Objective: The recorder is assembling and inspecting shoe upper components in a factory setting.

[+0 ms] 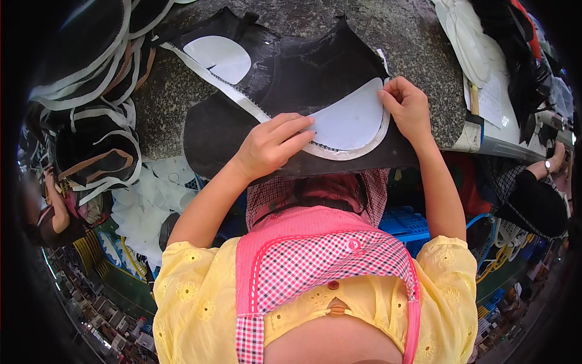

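A black shoe upper point(303, 67) lies spread on a black sheet point(209, 124) at the table's near edge. White tape with zigzag stitching point(224, 88) runs along its lower edge. Two white half-moon pieces sit on the upper: one at the left point(221, 56), and a longer one at the right point(348, 118), inside the curved taped edge. My left hand point(267, 145) rests with fingers stretched out on the near-left end of the longer piece. At that piece's far-right corner, thumb and forefinger of my right hand point(409, 109) pinch together at the edge.
The worktop point(157, 115) is speckled grey. Black pieces with white edging point(91, 67) are heaped at the left. White cut pieces point(467, 42) and black material point(512, 67) lie at the right. Below the edge is a blue crate point(400, 223). Other people sit at both sides.
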Demonstrator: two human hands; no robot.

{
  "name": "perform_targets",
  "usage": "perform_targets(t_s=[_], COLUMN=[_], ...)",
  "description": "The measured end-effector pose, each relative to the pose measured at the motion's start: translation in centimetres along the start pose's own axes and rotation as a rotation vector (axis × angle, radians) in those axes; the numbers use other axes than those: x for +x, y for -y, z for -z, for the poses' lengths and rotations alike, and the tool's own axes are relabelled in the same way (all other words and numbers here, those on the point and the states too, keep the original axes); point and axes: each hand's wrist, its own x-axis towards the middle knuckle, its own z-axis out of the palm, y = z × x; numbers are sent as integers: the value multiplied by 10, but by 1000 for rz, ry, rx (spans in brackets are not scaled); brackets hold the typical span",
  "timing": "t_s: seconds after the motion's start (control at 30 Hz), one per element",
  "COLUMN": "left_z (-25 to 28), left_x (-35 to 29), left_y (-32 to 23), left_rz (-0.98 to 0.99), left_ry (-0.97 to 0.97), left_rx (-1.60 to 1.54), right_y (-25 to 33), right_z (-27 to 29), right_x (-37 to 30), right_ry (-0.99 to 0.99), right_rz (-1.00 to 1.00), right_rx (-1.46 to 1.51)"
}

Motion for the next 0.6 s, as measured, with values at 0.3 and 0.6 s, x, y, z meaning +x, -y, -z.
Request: perform_targets(t_s=[0.3, 0.6], left_z=[14, 12], left_x=[3, 1], left_y=[-11, -6], left_rz=[141, 122], left_ry=[325, 257], left_rx=[9, -17], right_y=[73, 41], right_z=[26, -76], right_x=[-7, 13], right_ry=[-243, -170], right_rz=[670, 931], right_rx=[-377, -192])
